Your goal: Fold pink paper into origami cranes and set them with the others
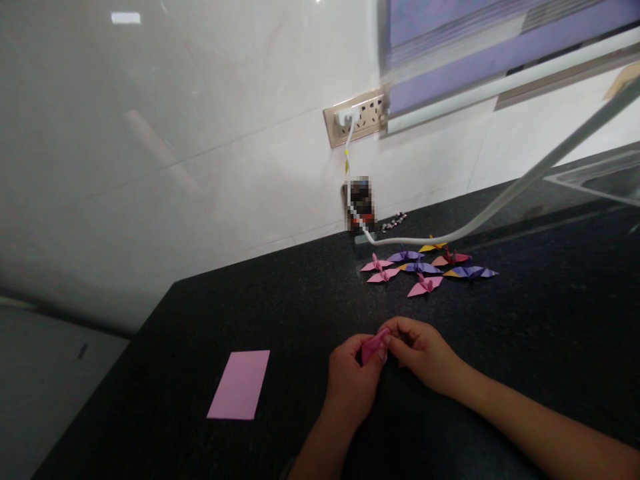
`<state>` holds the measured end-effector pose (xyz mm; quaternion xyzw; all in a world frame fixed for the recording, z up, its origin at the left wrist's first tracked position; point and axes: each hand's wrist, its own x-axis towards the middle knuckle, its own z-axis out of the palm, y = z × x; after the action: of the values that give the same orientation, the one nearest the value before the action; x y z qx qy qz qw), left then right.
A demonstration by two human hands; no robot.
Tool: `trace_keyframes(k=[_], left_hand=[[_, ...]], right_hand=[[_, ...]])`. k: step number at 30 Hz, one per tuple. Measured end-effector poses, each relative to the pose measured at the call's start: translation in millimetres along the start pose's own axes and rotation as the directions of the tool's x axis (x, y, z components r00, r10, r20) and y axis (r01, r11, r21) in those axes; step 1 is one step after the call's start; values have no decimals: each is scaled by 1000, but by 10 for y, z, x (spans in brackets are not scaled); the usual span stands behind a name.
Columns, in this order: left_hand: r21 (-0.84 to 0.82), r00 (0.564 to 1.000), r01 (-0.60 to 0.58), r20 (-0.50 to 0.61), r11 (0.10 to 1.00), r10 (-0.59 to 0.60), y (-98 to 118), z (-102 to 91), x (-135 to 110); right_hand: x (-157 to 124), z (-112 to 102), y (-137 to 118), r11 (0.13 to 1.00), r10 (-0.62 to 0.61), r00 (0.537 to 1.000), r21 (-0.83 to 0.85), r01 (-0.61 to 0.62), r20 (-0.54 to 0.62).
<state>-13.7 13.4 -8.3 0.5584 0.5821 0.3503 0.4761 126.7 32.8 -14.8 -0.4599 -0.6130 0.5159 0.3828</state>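
Observation:
A small folded piece of pink origami paper [371, 348] is held above the dark countertop between my two hands. My left hand [353, 377] is closed around its left side, thumb on top. The fingers of my right hand [420, 350] pinch its upper right corner, partly hiding it. Flat on the counter to the left lies a pink paper sheet [240, 385]. Beyond my hands stand several folded paper cranes [425, 285] in pink, purple, yellow and red.
A white cable [450, 237] runs from the wall socket [370, 113] down past the cranes and up to the right. Against the wall leans a phone-like object [361, 200], its face blurred. A clear container [605, 177] sits at far right on the black counter [165, 373].

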Motion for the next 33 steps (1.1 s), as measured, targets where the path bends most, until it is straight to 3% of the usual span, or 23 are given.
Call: trace_keyframes(k=[6, 15, 23, 33], left_hand=[[20, 999, -20, 31, 1000, 19, 1, -10, -3], [44, 992, -3, 129, 999, -2, 15, -29, -10], [-8, 986, 34, 162, 999, -33, -73, -30, 35], [21, 977, 110, 181, 994, -112, 17, -44, 30]], right_hand=[[0, -26, -13, 1000, -2, 999, 11, 2, 34], [4, -83, 6, 996, 2, 984, 84, -17, 179], [5, -73, -13, 997, 35, 981, 62, -48, 189], [19, -83, -3, 997, 30, 979, 69, -45, 200]])
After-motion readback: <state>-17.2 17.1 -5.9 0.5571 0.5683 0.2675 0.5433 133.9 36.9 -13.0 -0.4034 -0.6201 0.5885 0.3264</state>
